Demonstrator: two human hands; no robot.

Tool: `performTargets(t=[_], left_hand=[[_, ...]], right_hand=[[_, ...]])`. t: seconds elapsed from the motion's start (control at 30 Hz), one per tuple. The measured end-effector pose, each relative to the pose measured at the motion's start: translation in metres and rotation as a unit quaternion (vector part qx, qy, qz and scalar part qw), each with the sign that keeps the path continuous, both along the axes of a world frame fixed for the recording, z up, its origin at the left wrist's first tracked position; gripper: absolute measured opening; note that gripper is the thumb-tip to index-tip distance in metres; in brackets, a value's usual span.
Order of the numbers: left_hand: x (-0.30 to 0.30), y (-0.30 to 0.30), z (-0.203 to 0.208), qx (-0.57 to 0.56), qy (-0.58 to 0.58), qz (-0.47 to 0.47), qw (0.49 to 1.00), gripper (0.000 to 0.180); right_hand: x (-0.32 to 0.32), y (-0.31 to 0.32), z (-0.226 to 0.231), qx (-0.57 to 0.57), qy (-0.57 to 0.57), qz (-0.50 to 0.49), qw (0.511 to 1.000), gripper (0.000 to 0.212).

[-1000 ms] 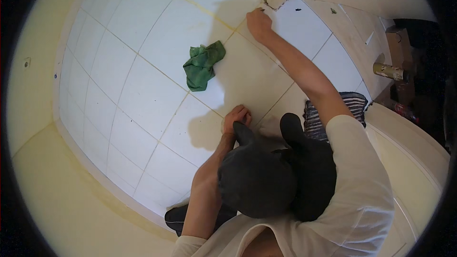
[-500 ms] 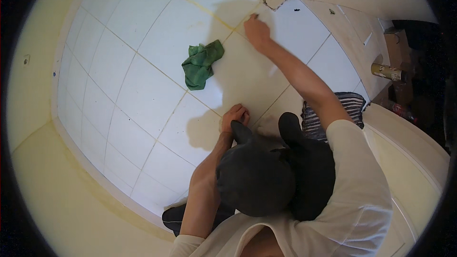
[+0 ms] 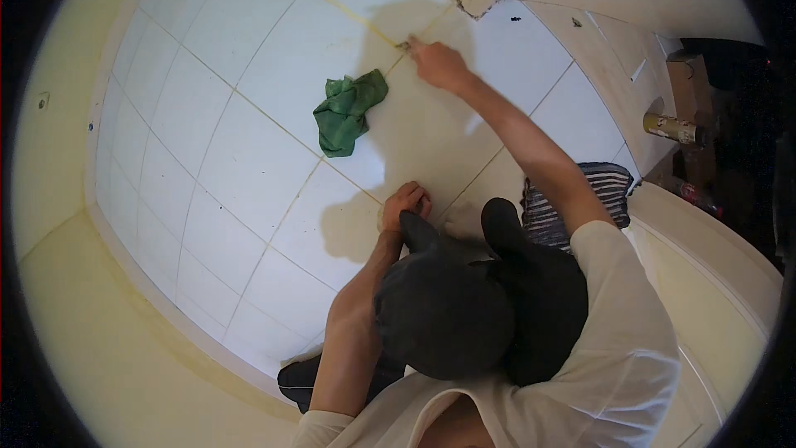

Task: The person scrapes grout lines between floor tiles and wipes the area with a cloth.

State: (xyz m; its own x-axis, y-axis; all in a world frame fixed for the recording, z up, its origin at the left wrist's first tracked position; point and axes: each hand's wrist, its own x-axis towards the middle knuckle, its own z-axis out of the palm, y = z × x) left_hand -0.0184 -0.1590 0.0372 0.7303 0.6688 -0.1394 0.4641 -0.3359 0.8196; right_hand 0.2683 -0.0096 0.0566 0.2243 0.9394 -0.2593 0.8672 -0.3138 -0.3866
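Note:
My right hand (image 3: pixel 439 64) reaches far forward over the white tiled floor (image 3: pixel 278 116). Its fingers are pinched round something small and dark at a yellowish grout line (image 3: pixel 377 31); I cannot make out what it is. Left of that arm, a crumpled green cloth (image 3: pixel 344 120) lies on the tiles with neither hand touching it. Close to my knee, my left hand (image 3: pixel 404 205) rests low by the floor with its fingers curled in. Whether anything is inside those fingers is hidden.
A striped mat (image 3: pixel 601 199) lies under my right upper arm. Farther right are a yellowish cylindrical can (image 3: pixel 673 128), a cardboard box (image 3: pixel 692 87) and a bottle (image 3: pixel 696 193). A wall corner (image 3: pixel 473 8) juts in ahead. Small dark bits (image 3: pixel 516 19) lie on the floor.
My right hand has shifted left and slightly nearer, from near the wall corner to the yellowish grout line. The left hand and the green cloth have stayed in place.

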Motion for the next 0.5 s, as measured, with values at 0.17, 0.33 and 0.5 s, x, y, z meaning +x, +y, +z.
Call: performTargets(t=[0.17,0.33,0.5], left_hand=[[0.003,-0.001,0.007,0.012,0.024,-0.003,1.000,0.003],[0.000,0.000,0.000,0.010,0.008,-0.008,1.000,0.003],[0.002,0.001,0.003,0.008,0.018,-0.023,1.000,0.003]], right_hand=[[0.072,0.005,0.011,0.022,-0.034,-0.063,0.997,0.028],[0.090,0.007,0.002,0.018,-0.048,-0.073,0.996,0.024],[0.086,0.017,-0.005,0.034,-0.121,-0.023,0.992,0.018]])
